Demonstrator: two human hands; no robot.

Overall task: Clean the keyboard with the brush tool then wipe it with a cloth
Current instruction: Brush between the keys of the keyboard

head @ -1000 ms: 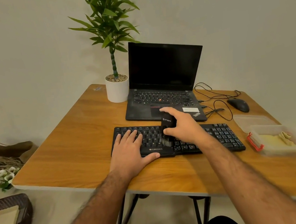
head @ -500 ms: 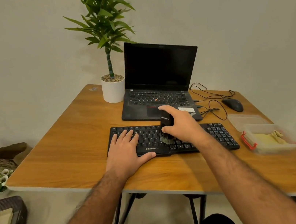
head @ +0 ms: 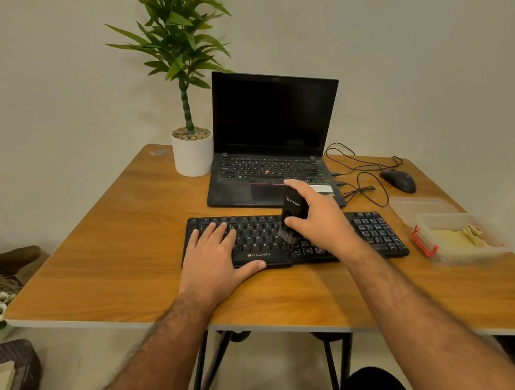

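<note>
The right hand (head: 323,218) grips the brush (head: 290,213) nearly upright, bristles down on the keyboard (head: 256,238); the left hand (head: 216,261) rests flat on its keys.

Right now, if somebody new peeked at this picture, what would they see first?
Probably the two hands in the middle: the left hand lies flat on the black keyboard, and the right hand grips a black brush tool with its bristles down on the keys. Behind them an open laptop with a dark screen stands beside a tall green potted plant.
</note>
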